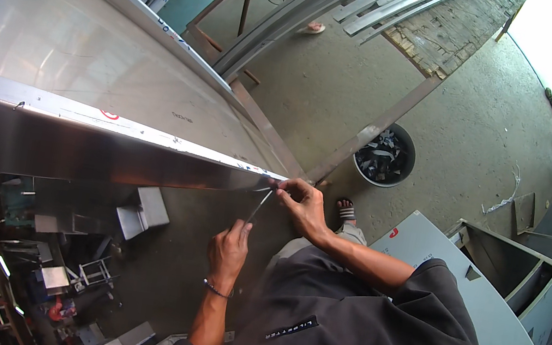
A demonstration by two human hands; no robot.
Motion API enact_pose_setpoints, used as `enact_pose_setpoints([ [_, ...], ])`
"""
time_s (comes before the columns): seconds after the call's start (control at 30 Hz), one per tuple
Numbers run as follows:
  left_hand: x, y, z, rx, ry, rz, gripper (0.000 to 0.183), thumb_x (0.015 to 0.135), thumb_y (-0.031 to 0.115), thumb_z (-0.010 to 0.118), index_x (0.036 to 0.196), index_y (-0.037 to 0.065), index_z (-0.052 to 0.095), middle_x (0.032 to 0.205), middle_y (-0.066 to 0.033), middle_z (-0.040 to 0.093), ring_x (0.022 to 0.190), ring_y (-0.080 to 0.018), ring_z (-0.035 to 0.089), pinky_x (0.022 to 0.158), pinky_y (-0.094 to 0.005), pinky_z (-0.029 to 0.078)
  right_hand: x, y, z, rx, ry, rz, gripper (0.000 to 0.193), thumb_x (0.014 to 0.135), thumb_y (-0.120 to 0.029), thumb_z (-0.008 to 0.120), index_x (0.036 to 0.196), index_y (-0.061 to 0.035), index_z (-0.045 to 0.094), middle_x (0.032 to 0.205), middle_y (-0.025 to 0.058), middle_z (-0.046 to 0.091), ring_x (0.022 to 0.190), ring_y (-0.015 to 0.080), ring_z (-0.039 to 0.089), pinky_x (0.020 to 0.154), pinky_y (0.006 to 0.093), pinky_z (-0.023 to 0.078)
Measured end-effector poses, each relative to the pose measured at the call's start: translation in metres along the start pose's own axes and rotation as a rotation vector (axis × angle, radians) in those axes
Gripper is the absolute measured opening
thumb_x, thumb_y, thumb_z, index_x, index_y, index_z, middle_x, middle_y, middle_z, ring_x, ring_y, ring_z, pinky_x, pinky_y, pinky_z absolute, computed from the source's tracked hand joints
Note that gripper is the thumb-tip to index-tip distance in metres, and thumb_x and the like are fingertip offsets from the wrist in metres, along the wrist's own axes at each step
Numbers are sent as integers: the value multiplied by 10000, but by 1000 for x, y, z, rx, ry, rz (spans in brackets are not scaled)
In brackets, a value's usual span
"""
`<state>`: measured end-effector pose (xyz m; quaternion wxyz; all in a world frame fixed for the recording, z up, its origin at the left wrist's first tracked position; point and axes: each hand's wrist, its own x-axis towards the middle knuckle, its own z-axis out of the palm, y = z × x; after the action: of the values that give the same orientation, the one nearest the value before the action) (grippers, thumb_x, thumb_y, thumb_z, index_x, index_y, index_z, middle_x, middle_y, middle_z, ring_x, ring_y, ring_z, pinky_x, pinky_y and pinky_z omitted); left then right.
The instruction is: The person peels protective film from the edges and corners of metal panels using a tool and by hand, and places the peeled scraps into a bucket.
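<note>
A large bent stainless steel sheet (93, 59) with a folded edge reaches from the far left to a corner just in front of me. My left hand (228, 251), with a bracelet at its wrist, grips a thin metal rod-like tool (259, 206). The tool slants up toward the sheet's corner; its handle end is hidden in my fingers. My right hand (300, 208) is closed in a pinch at that corner, close to the tool's tip. What lies between its fingertips is too small to make out.
A bucket of metal scraps (385, 157) stands on the floor ahead to the right. Metal strips (400, 9) lie on a worn wooden board (446, 37). At right is a printed sheet panel (433, 267) beside a metal frame box (512, 261). Metal stools (141, 213) and parts stand lower left.
</note>
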<state>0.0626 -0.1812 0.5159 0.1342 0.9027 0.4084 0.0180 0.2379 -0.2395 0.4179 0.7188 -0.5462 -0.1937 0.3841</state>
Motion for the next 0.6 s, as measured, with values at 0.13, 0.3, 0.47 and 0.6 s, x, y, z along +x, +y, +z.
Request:
enact_pose_setpoints([
  [0.13,-10,-8,3,-56,12,-53,265,1028,253,609,856,53,587,684,-197,627,664,-438,632,542,-514,450,-3,-16,2,-88,-10,209,178,959,-133,726,1033,27,709,848,34,722,788,68,633,698,254,502],
  [0.3,-20,-13,8,-188,37,-93,337,1048,265,591,835,5,559,643,-223,549,621,-459,566,535,-489,394,-3,-14,5,-31,15,73,180,966,-135,722,1004,41,734,911,68,774,810,75,679,717,272,563],
  [0.47,-17,-15,17,-228,-11,-99,354,1055,259,581,824,-9,565,636,-216,542,581,-434,550,516,-446,395,4,2,1,35,20,153,176,974,-123,710,1037,39,741,973,64,785,856,72,685,726,269,568],
  [0.6,-22,-16,16,-265,0,-140,324,1045,259,586,820,26,575,642,-228,561,651,-472,585,530,-516,386,-3,-21,2,-37,12,44,156,958,-105,720,1027,33,743,966,81,782,879,106,706,770,294,574],
])
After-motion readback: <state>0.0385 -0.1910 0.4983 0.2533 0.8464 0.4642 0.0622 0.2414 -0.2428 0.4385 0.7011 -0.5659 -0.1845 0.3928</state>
